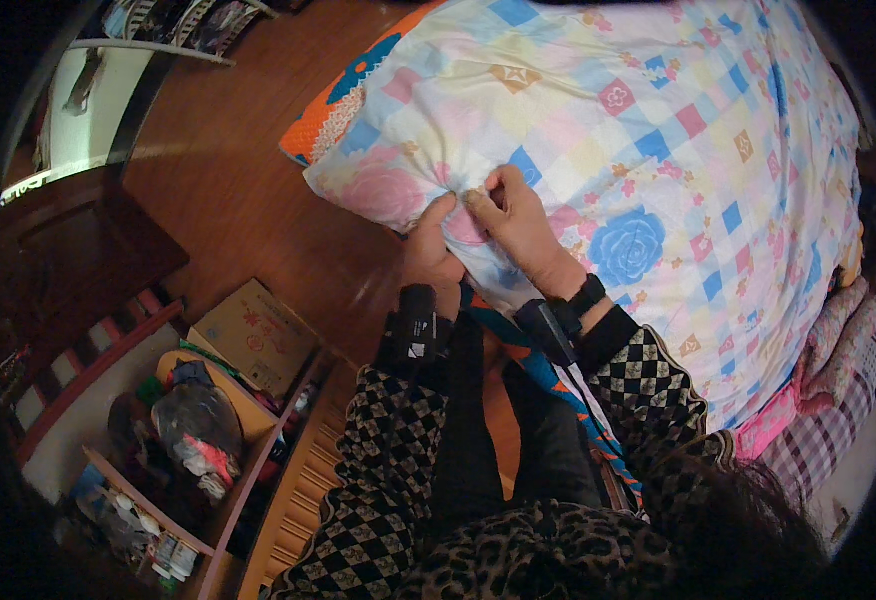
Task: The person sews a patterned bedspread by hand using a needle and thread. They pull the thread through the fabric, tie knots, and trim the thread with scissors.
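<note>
A quilt (618,142) with a pastel check and flower print is spread over the bed in front of me. My left hand (434,244) grips its near edge, the thumb lying on top of the cloth. Close beside it, my right hand (509,221) pinches the same fabric between thumb and fingertips. Creases run out from the gathered spot between the two hands. Whatever the fingertips hold there is too small to make out. Black straps with devices sit on both wrists.
An orange and blue bed cover (306,139) shows under the quilt. Folded bedding and a checked pillow (820,446) lie at the right. On the left, a cardboard box (254,341) stands by an open cabinet (250,457) holding bagged items. Wooden floor (235,142) runs between.
</note>
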